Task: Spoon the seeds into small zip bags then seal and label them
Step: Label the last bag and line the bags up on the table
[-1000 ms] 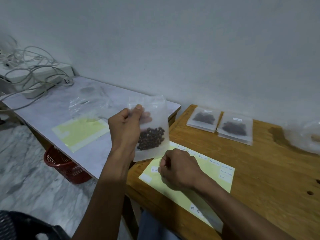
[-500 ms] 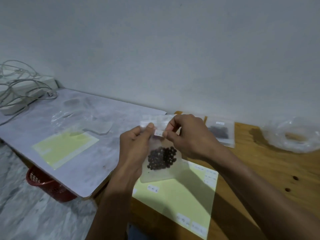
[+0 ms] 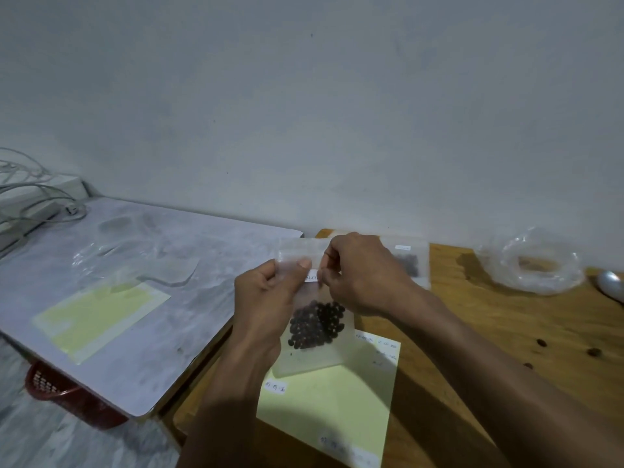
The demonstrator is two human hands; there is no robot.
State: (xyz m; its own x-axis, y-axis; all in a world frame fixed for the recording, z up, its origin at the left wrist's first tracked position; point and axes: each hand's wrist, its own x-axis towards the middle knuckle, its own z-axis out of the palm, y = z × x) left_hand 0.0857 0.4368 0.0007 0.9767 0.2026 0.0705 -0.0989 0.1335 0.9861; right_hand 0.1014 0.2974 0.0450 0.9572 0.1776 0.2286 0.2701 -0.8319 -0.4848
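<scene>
My left hand (image 3: 266, 298) holds a small clear zip bag (image 3: 312, 352) upright by its upper left part, thumb on the front. Dark seeds (image 3: 315, 325) fill its lower half. My right hand (image 3: 364, 275) pinches a small white label (image 3: 311, 275) against the bag's front near the top. Below lies a yellow label sheet (image 3: 331, 400) with a few written labels on the wooden table (image 3: 506, 349). Another filled, labelled bag (image 3: 410, 261) lies behind my right hand, partly hidden.
A rolled-down clear plastic bag (image 3: 533, 265) sits at the back right, with a metal spoon (image 3: 609, 285) beside it. A white marble-top table (image 3: 135, 265) on the left bears a second yellow sheet (image 3: 98, 315), loose plastic and cables. A red basket (image 3: 60, 396) stands on the floor.
My right hand left the label sheet, rose to the bag and now presses a white label on its front. The bag has come lower and more central.
</scene>
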